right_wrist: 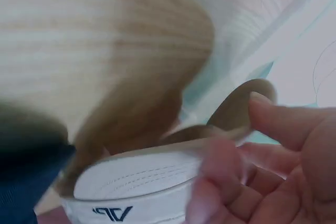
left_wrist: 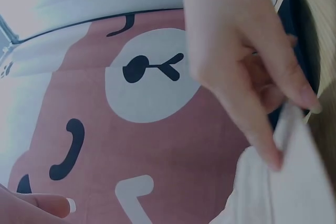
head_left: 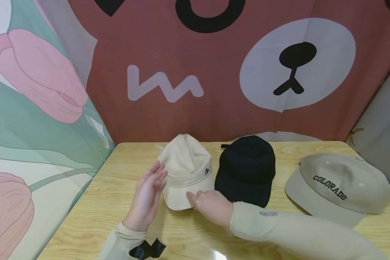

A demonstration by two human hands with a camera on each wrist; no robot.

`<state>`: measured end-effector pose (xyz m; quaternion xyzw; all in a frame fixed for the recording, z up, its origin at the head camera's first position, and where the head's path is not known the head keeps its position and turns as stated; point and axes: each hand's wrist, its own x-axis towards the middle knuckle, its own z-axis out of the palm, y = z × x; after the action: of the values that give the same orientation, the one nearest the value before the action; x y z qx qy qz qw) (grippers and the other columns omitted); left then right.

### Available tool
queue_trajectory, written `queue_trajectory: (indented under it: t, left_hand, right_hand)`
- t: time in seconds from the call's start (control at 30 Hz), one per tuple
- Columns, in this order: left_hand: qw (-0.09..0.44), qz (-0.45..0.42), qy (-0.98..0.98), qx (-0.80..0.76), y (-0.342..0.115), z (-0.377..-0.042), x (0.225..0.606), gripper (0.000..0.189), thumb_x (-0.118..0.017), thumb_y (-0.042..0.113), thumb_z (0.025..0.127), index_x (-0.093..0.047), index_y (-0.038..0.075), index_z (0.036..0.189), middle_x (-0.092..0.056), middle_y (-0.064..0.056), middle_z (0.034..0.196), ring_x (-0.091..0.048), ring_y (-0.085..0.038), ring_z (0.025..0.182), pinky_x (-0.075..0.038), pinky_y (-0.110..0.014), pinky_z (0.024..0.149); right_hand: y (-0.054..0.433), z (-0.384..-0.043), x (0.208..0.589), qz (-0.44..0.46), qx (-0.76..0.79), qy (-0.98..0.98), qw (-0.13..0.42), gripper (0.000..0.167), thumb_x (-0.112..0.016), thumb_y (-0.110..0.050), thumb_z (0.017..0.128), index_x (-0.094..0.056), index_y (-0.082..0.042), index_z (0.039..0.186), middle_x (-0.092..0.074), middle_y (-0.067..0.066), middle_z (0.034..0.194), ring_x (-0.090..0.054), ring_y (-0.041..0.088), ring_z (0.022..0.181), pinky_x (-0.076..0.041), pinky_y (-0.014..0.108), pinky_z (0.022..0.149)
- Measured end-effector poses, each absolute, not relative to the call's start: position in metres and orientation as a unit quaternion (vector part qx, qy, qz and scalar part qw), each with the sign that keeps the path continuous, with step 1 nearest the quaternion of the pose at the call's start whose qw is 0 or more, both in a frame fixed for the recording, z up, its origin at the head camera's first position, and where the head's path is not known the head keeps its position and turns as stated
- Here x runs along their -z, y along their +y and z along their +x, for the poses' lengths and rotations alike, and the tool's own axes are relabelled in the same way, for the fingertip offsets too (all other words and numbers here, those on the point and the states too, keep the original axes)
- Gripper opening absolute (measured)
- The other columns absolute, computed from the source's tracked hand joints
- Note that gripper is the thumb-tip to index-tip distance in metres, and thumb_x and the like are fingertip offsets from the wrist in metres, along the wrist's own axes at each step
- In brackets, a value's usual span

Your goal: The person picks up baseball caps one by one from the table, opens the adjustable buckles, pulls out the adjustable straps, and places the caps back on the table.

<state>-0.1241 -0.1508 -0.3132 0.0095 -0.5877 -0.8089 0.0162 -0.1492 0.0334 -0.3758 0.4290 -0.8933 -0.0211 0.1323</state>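
Observation:
A cream cap [head_left: 186, 155] with a small dark logo on its band sits near the back of the table, brim facing the front. My right hand [head_left: 212, 206] pinches the brim between thumb and fingers, as the left wrist view shows with the right hand [left_wrist: 236, 51] over the cap [left_wrist: 302, 187]. To the left of the crown, my left hand [head_left: 149, 193] is raised with its fingers fairly straight, holding nothing. In the right wrist view, the cap's brim [right_wrist: 142, 177] lies by the right hand [right_wrist: 283, 166].
Just right of the cream cap, a black cap [head_left: 247, 162] rests on the wooden table [head_left: 94, 209]. A grey cap [head_left: 344, 184] lettered COLORADO lies farther right, close to my right sleeve [head_left: 295, 224]. Behind the table hangs a brown bear-print cloth [head_left: 217, 79].

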Motion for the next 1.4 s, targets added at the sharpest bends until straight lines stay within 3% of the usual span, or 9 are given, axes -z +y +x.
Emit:
queue_trajectory:
  t: [0.23,0.5,0.7,0.8,1.1,1.23,1.4]
  left_hand:
    - [0.005,0.014,-0.582,0.813,-0.151,-0.126,0.320,0.059,-0.036,0.009,0.102,-0.008,-0.006,0.152,-0.016,-0.025,0.156,-0.020,-0.039,0.141,-0.016,-0.047,0.113]
    - [0.003,0.021,-0.582,0.813,-0.149,-0.125,0.326,0.059,-0.037,0.010,0.101,-0.010,-0.007,0.151,-0.019,-0.026,0.155,-0.022,-0.040,0.141,-0.015,-0.047,0.113]
    - [0.004,0.022,-0.585,0.811,-0.148,-0.126,0.327,0.057,-0.038,0.010,0.101,-0.014,-0.007,0.150,-0.024,-0.026,0.153,-0.024,-0.040,0.140,-0.017,-0.047,0.112]
    - [0.003,0.025,-0.586,0.810,-0.147,-0.126,0.327,0.057,-0.038,0.010,0.101,-0.015,-0.007,0.150,-0.026,-0.026,0.152,-0.026,-0.039,0.139,-0.019,-0.046,0.112]
    - [-0.008,0.025,-0.596,0.803,-0.145,-0.127,0.330,0.054,-0.038,0.011,0.101,-0.020,-0.008,0.148,-0.029,-0.025,0.151,-0.029,-0.039,0.139,-0.020,-0.047,0.112]
    - [-0.010,0.025,-0.598,0.801,-0.143,-0.127,0.332,0.052,-0.038,0.011,0.101,-0.021,-0.008,0.147,-0.030,-0.024,0.151,-0.030,-0.039,0.138,-0.020,-0.047,0.111]
    - [-0.011,0.021,-0.600,0.800,-0.141,-0.128,0.333,0.053,-0.038,0.011,0.101,-0.020,-0.009,0.147,-0.029,-0.025,0.151,-0.029,-0.040,0.138,-0.020,-0.048,0.112]
  right_hand:
    - [0.055,-0.147,0.382,0.419,-0.013,-0.899,0.127,0.040,-0.074,-0.023,0.086,-0.065,-0.007,0.120,-0.058,0.000,0.065,-0.047,0.009,0.045,-0.040,0.023,0.040]
    - [0.097,-0.150,0.385,0.343,-0.018,-0.933,0.109,0.040,-0.080,-0.026,0.080,-0.067,-0.001,0.109,-0.056,0.007,0.077,-0.056,0.019,0.060,-0.045,0.029,0.047]
    - [0.118,-0.149,0.385,0.257,0.042,-0.963,0.072,0.064,-0.081,-0.046,0.074,-0.065,-0.001,0.116,-0.055,0.014,0.089,-0.055,0.028,0.074,-0.046,0.036,0.051]
    - [0.126,-0.150,0.388,0.225,0.072,-0.970,0.057,0.073,-0.081,-0.051,0.071,-0.064,-0.002,0.121,-0.056,0.016,0.091,-0.054,0.029,0.073,-0.047,0.038,0.050]
    - [0.149,-0.157,0.398,0.216,0.061,-0.973,0.056,0.071,-0.084,-0.040,0.073,-0.060,-0.001,0.127,-0.057,0.010,0.066,-0.054,0.023,0.053,-0.046,0.036,0.045]
    - [0.159,-0.158,0.399,0.221,0.049,-0.972,0.056,0.063,-0.083,-0.027,0.075,-0.059,0.002,0.125,-0.054,0.008,0.062,-0.052,0.020,0.050,-0.044,0.034,0.044]
    - [0.172,-0.154,0.392,0.223,0.014,-0.971,0.081,0.055,-0.076,-0.013,0.078,-0.058,0.007,0.126,-0.042,0.003,0.056,-0.038,0.013,0.043,-0.033,0.027,0.038]
